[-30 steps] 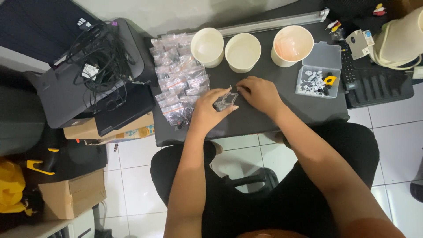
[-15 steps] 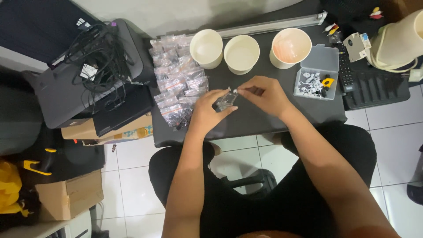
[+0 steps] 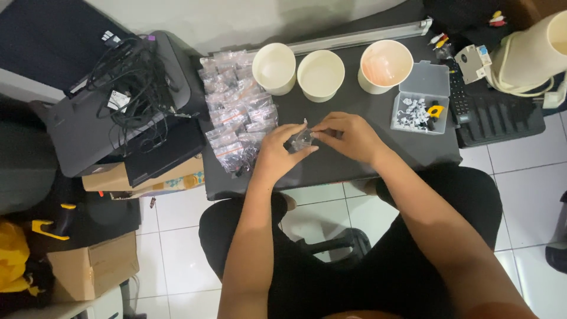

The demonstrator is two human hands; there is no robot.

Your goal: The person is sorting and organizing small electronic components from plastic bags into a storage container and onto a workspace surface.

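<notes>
Both of my hands meet over the middle of a small dark table (image 3: 354, 159). My left hand (image 3: 280, 152) and my right hand (image 3: 348, 136) pinch a small clear plastic bag (image 3: 302, 139) between their fingertips, just above the tabletop. What the bag contains is too small to tell. A heap of similar small clear bags (image 3: 236, 109) lies on the table directly left of my left hand.
Three cream paper cups (image 3: 322, 74) stand in a row at the table's far side. A clear plastic box (image 3: 420, 100) with small white parts sits at the right. A printer with tangled cables (image 3: 127, 82) and cardboard boxes (image 3: 94, 266) are at the left. A black keyboard (image 3: 490, 115) lies right.
Both hands have stayed over the table's middle with the small bag. The fingers have shifted slightly around it, the right hand now pinching its upper edge.
</notes>
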